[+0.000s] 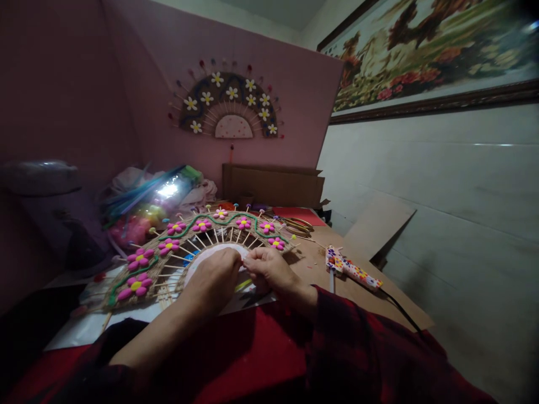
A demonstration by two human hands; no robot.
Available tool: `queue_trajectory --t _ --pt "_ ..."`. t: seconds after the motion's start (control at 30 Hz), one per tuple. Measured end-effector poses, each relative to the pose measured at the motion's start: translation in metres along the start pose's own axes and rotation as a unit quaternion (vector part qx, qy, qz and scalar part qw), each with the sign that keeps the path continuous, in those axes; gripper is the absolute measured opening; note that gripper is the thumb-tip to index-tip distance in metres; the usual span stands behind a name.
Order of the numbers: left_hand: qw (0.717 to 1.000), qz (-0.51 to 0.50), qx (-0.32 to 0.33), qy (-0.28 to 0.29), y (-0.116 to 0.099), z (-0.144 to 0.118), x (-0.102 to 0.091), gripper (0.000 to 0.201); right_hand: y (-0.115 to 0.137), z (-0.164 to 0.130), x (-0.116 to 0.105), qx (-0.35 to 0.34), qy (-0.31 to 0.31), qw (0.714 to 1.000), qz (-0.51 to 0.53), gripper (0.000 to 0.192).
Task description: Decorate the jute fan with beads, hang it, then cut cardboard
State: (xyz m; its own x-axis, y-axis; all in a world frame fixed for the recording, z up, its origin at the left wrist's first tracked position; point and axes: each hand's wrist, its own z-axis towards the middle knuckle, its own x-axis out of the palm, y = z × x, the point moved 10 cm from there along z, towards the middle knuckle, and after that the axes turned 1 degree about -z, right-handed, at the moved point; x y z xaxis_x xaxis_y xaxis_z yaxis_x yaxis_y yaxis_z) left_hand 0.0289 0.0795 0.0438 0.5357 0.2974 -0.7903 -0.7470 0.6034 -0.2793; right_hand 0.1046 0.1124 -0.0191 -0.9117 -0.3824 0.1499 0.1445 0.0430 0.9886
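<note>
A fan-shaped craft piece (197, 235) lies on the table, made of wooden sticks, jute and pink flowers with yellow centres, edged by a green wavy cord. My left hand (217, 275) rests on its white half-round centre (202, 258), fingers curled. My right hand (269, 269) meets it fingertip to fingertip at the centre's edge, pinching something too small to make out. A thin yellow-green strip (243, 285) lies just below the hands.
A glue gun (351, 268) with a dotted pattern lies on cardboard to the right, its black cord trailing off. Scissors (297, 224) lie behind. Craft supplies in bags (151, 202) are piled at the left. A finished fan (229, 106) hangs on the pink wall.
</note>
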Motion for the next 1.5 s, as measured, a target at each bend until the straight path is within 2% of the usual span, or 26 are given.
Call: queue_trajectory --t 0.1,0.17,0.23,0.3,0.37,0.4,0.43,0.5,0.57,0.63,0.7,0.77,0.8,0.87,0.9,0.93,1.0,1.07,1.1,1.13,1.17,1.23,1.3,1.33,1.4,1.5 --pt "1.0 -0.007 0.018 0.005 -0.001 0.0 0.003 0.024 0.003 -0.002 0.001 -0.01 -0.005 1.0 0.003 0.035" --pt "0.992 -0.122 -0.027 -0.022 0.006 -0.001 -0.002 0.022 0.009 -0.005 0.006 -0.023 0.017 0.999 0.04 0.033" --pt "0.949 -0.288 -0.121 -0.043 0.021 -0.003 -0.001 0.018 0.017 -0.008 0.014 -0.042 0.052 0.993 0.093 0.031" --pt "0.879 -0.425 -0.212 -0.044 0.032 -0.009 0.009 0.023 0.022 -0.011 0.019 -0.054 0.081 0.987 0.13 0.03" --pt "0.832 -0.49 -0.26 -0.038 0.035 -0.012 0.018 0.028 0.023 -0.012 0.021 -0.052 0.088 0.986 0.129 0.028" --pt "0.827 -0.495 -0.266 -0.036 0.035 -0.013 0.019 0.028 0.021 -0.011 0.021 -0.048 0.084 0.988 0.116 0.028" --pt "0.834 -0.484 -0.263 -0.035 0.036 -0.013 0.019 0.027 0.019 -0.011 0.021 -0.041 0.078 0.991 0.101 0.028" --pt "0.883 -0.409 -0.227 -0.04 0.035 -0.01 0.011 0.021 0.014 -0.01 0.02 -0.021 0.064 0.995 0.072 0.028" --pt "0.95 -0.266 -0.155 -0.051 0.026 -0.006 -0.002 0.014 0.008 -0.008 0.017 0.0 0.044 0.998 0.047 0.028" --pt "0.99 -0.099 -0.079 -0.065 0.012 -0.004 -0.012 0.012 0.003 -0.006 0.013 0.006 0.023 0.999 0.022 0.027" --pt "0.997 0.022 -0.021 -0.068 -0.001 -0.005 -0.014 0.01 0.003 -0.004 0.009 -0.011 0.005 1.0 -0.01 0.027" --pt "0.996 0.056 0.008 -0.068 -0.008 -0.005 -0.014 0.01 0.006 -0.003 0.006 -0.04 -0.01 0.998 -0.036 0.028" --pt "0.997 0.036 0.005 -0.073 -0.008 -0.005 -0.015 0.011 0.008 -0.003 0.006 -0.051 -0.012 0.998 -0.038 0.028" --pt "0.99 -0.085 -0.053 -0.096 0.004 -0.006 -0.018 0.013 0.01 -0.005 0.01 -0.059 0.007 0.998 -0.002 0.028" --pt "0.973 -0.177 -0.104 -0.105 0.015 -0.007 -0.017 0.013 0.011 -0.006 0.013 -0.059 0.027 0.997 0.03 0.028" --pt "0.942 -0.276 -0.158 -0.109 0.025 -0.009 -0.013 0.014 0.013 -0.007 0.018 -0.058 0.049 0.995 0.061 0.028" --pt "0.859 -0.439 -0.247 -0.095 0.036 -0.015 0.004 0.019 0.018 -0.01 0.025 -0.057 0.082 0.99 0.098 0.028" --pt "0.796 -0.522 -0.294 -0.085 0.039 -0.019 0.016 0.026 0.02 -0.011 0.026 -0.06 0.088 0.989 0.101 0.028" --pt "0.783 -0.538 -0.301 -0.084 0.039 -0.02 0.019 0.028 0.02 -0.011 0.026 -0.06 0.086 0.99 0.093 0.028" --pt "0.783 -0.537 -0.3 -0.087 0.04 -0.02 0.019 0.028 0.018 -0.01 0.025 -0.057 0.084 0.991 0.083 0.028" --pt "0.798 -0.52 -0.29 -0.094 0.042 -0.019 0.017 0.027 0.017 -0.009 0.025 -0.053 0.082 0.993 0.074 0.028" --pt "0.863 -0.429 -0.242 -0.111 0.041 -0.015 0.005 0.021 0.012 -0.007 0.023 -0.042 0.074 0.995 0.054 0.028" --pt "0.939 -0.27 -0.178 -0.118 0.033 -0.011 -0.01 0.015 0.008 -0.005 0.019 -0.031 0.057 0.997 0.036 0.028" --pt "0.966 -0.182 -0.145 -0.114 0.027 -0.009 -0.014 0.014 0.007 -0.004 0.017 -0.03 0.044 0.998 0.024 0.027" --pt "0.992 -0.026 -0.082 -0.092 0.012 -0.006 -0.017 0.013 0.007 -0.002 0.011 -0.038 0.013 0.999 -0.01 0.025" --pt "0.994 0.1 -0.007 -0.046 -0.006 -0.003 -0.011 0.007 0.01 -0.002 0.004 -0.062 -0.025 0.996 -0.057 0.022"
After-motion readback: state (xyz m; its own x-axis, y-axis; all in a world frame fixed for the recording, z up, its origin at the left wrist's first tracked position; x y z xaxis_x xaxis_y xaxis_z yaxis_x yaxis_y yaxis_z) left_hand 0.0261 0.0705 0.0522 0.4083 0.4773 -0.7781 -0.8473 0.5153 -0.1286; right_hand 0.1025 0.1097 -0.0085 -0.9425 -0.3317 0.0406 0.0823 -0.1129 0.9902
